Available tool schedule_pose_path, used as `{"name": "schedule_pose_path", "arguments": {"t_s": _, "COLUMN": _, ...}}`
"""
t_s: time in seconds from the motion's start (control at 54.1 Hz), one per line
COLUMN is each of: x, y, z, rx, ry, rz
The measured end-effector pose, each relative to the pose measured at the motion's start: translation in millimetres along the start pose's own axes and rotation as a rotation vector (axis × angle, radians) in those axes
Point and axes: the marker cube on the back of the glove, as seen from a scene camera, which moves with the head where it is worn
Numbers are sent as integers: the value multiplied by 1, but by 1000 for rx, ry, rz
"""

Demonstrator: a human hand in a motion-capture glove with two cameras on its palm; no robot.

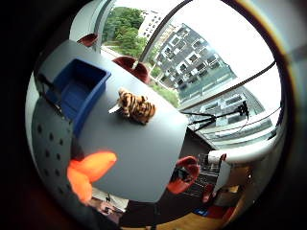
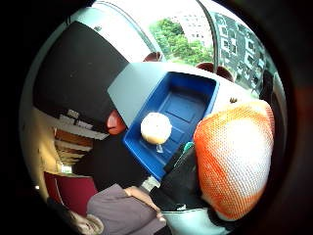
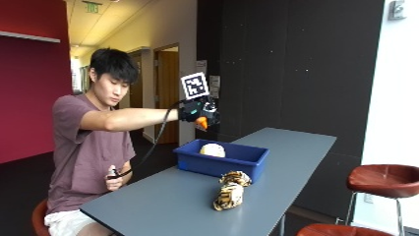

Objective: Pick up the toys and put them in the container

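Fingers of the gloved right hand [image 3: 199, 112] are curled round an orange-and-white toy [image 3: 202, 122], held high above the blue container [image 3: 221, 159], where a round cream toy [image 3: 212, 150] already lies. To its right, beside the container, the striped tiger toy [image 3: 229, 191] waits on the tabletop [image 3: 164, 201]. Judging from this, the step is the drop: lower the hand over the open part of the container, clear of the cream toy, and release low so it cannot bounce out.
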Motion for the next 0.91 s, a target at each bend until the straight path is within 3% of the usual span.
{"name": "schedule_pose_path", "arguments": {"t_s": 0.092, "x": -26, "y": -30, "z": 18, "rx": -4, "ry": 28, "rz": -98}}
{"name": "schedule_pose_path", "arguments": {"t_s": 0.203, "x": -65, "y": -74, "z": 44, "rx": 2, "ry": 71, "rz": 201}}
{"name": "schedule_pose_path", "arguments": {"t_s": 0.296, "x": -107, "y": -80, "z": 55, "rx": -5, "ry": -20, "rz": -83}}
{"name": "schedule_pose_path", "arguments": {"t_s": 0.407, "x": -116, "y": -96, "z": 61, "rx": 0, "ry": 18, "rz": 24}}
{"name": "schedule_pose_path", "arguments": {"t_s": 0.499, "x": -135, "y": -98, "z": 63, "rx": -22, "ry": -70, "rz": -76}}
{"name": "schedule_pose_path", "arguments": {"t_s": 0.721, "x": -119, "y": -84, "z": 87, "rx": -399, "ry": 36, "rz": -50}}
{"name": "schedule_pose_path", "arguments": {"t_s": 0.758, "x": -111, "y": -81, "z": 86, "rx": -402, "ry": 24, "rz": -10}}
{"name": "schedule_pose_path", "arguments": {"t_s": 0.832, "x": -90, "y": -73, "z": 77, "rx": -358, "ry": -75, "rz": -95}}
{"name": "schedule_pose_path", "arguments": {"t_s": 0.905, "x": -67, "y": -71, "z": 70, "rx": -324, "ry": -48, "rz": -4}}
